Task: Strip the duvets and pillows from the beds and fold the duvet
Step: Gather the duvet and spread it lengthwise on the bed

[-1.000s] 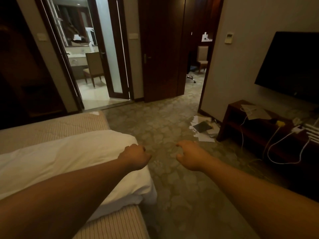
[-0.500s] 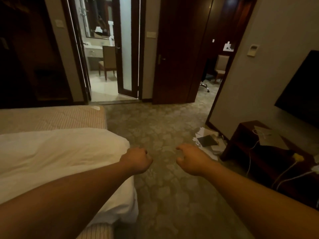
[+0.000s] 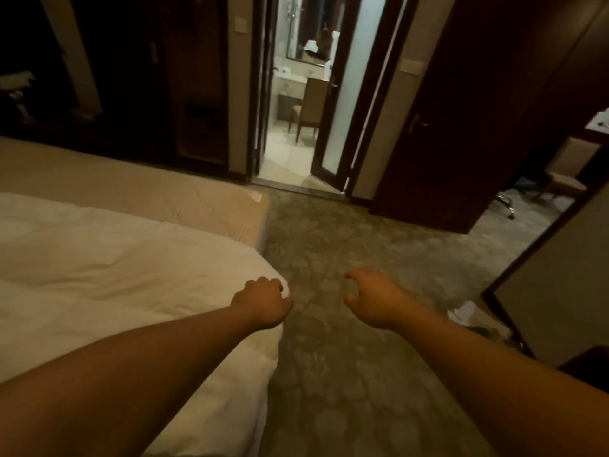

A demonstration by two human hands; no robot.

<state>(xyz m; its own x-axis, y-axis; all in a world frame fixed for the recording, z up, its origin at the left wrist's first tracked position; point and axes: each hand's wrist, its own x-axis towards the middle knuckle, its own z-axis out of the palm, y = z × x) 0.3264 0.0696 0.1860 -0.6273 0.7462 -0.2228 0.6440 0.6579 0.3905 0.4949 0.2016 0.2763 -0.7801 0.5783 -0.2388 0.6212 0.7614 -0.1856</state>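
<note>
- Head view: duvet (image 3: 108,275) lies at 9 o'clock on the mattress (image 3: 138,192), corner at centre.
- Left hand (image 3: 260,301) curled over that corner; grip cannot be told.
- Right hand (image 3: 372,298) loosely curled, holding nothing, above carpet (image 3: 329,374).
- View has swung left since a second ago; corner pull looks next.

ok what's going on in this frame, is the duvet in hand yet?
A person stands at the corner of a bed, both arms out. The left hand is curled at the corner of the white duvet, apparently gripping its edge, though the fingers are hidden. The right hand hovers over the carpet, loosely curled and holding nothing. The duvet lies spread on the beige mattress, not folded.
</note>
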